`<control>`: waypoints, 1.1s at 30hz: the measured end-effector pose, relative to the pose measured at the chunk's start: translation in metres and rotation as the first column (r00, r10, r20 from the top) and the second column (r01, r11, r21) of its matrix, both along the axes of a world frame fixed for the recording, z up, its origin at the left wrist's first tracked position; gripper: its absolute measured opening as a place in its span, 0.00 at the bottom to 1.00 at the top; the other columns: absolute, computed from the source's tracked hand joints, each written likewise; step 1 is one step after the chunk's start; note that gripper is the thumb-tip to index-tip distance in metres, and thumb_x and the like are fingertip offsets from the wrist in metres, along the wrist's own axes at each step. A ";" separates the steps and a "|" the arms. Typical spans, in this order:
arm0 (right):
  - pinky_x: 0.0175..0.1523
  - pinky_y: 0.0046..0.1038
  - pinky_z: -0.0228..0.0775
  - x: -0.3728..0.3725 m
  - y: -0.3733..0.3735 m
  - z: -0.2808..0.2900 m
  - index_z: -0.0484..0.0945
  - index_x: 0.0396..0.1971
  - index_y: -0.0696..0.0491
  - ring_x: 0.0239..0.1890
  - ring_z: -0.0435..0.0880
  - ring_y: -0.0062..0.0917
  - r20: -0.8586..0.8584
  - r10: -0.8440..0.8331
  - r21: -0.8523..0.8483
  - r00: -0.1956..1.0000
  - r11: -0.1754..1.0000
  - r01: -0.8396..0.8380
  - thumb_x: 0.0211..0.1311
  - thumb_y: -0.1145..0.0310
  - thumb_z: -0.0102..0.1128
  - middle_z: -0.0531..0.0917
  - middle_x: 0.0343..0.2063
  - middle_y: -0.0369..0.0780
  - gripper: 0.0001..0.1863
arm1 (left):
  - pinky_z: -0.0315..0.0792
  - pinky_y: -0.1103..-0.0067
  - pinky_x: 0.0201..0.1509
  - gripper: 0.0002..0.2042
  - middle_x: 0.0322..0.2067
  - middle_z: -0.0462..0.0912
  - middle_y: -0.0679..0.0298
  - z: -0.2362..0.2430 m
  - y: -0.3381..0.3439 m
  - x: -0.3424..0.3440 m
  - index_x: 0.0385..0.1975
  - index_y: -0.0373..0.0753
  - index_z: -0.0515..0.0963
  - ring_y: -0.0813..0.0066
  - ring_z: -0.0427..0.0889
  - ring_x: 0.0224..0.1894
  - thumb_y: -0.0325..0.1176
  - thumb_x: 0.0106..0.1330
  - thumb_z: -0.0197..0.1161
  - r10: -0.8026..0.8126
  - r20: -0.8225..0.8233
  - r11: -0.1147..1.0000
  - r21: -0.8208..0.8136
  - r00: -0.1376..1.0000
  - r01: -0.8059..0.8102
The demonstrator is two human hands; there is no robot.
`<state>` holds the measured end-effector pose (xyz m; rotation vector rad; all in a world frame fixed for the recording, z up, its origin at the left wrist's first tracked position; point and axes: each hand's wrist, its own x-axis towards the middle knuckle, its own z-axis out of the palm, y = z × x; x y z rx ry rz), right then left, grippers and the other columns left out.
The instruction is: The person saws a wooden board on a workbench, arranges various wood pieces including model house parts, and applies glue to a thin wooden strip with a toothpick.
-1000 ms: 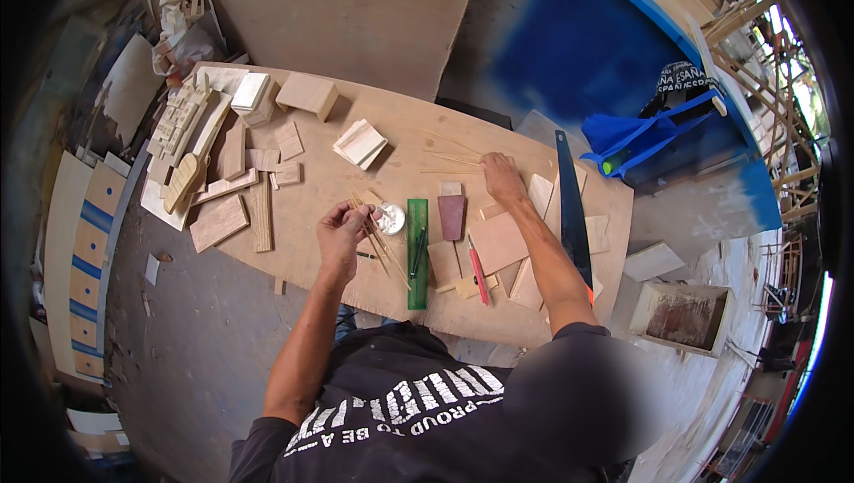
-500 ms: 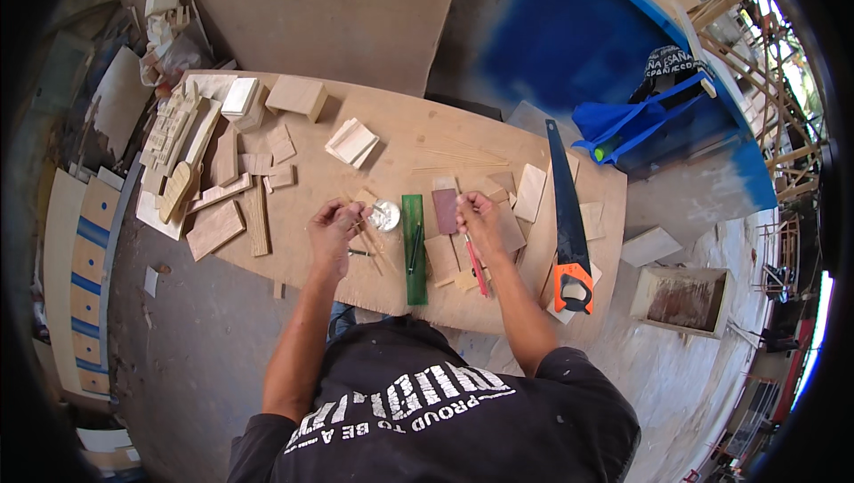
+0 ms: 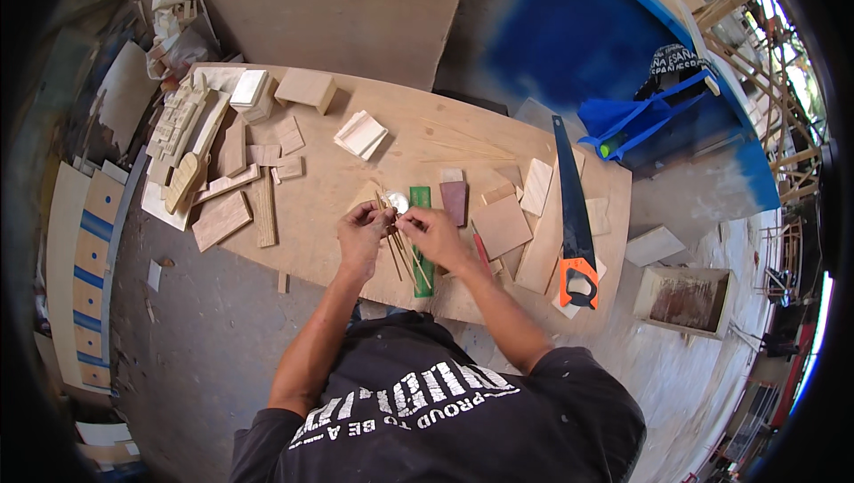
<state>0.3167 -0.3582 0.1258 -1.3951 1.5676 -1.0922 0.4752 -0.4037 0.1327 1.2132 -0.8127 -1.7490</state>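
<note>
My left hand (image 3: 362,236) is closed around several thin wooden sticks (image 3: 397,254), which slant down past its fingertips. Close beside it, my right hand (image 3: 435,236) pinches at the same bundle, apparently on one stick; its fingertips partly hide the contact. Under the sticks and my right hand lies a green strip (image 3: 422,284), partly covered. A small round dish (image 3: 398,201) with something whitish in it sits just beyond my fingers. To the right of my right hand, a red slim tool (image 3: 480,248) rests on the table near a purplish-brown sanding piece (image 3: 454,203).
The plywood table (image 3: 329,189) bears wood blocks (image 3: 304,90) and offcuts (image 3: 221,220) at the left, and stacked squares (image 3: 361,134) further back. A handsaw (image 3: 576,207) with an orange handle lies at the right among flat boards (image 3: 503,226). A blue bag (image 3: 636,120) is beyond.
My right hand has moved left from the red tool, which now lies on the table, to meet my left hand. My left hand has shifted slightly right with the sticks.
</note>
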 end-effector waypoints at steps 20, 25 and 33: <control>0.38 0.28 0.69 -0.134 -0.087 -0.040 0.75 0.38 0.59 0.30 0.77 0.25 -0.207 -0.148 -0.220 0.967 0.970 0.101 0.70 0.68 0.55 0.79 0.27 0.40 0.08 | 0.83 0.75 0.44 0.07 0.34 0.83 0.58 0.009 -0.007 0.041 0.39 0.28 0.75 0.68 0.86 0.37 0.22 0.65 0.65 0.167 -0.063 0.986 0.035 0.984 -0.165; 0.31 0.18 0.63 -0.139 -0.072 -0.027 0.77 0.36 0.58 0.25 0.68 0.12 0.041 -0.122 -0.105 0.992 0.986 0.126 0.72 0.62 0.58 0.73 0.24 0.29 0.13 | 0.83 0.75 0.44 0.06 0.34 0.83 0.59 0.012 -0.012 0.024 0.39 0.29 0.76 0.69 0.86 0.37 0.22 0.66 0.64 0.111 -0.085 0.994 0.030 0.990 -0.109; 0.25 0.15 0.56 -0.136 -0.051 -0.019 0.81 0.43 0.58 0.23 0.65 0.08 0.403 -0.158 0.061 0.902 0.987 0.145 0.72 0.62 0.58 0.71 0.23 0.27 0.14 | 0.83 0.75 0.44 0.05 0.35 0.84 0.59 0.008 -0.014 0.017 0.39 0.30 0.77 0.69 0.87 0.38 0.23 0.66 0.64 0.080 -0.093 0.997 0.019 0.992 -0.079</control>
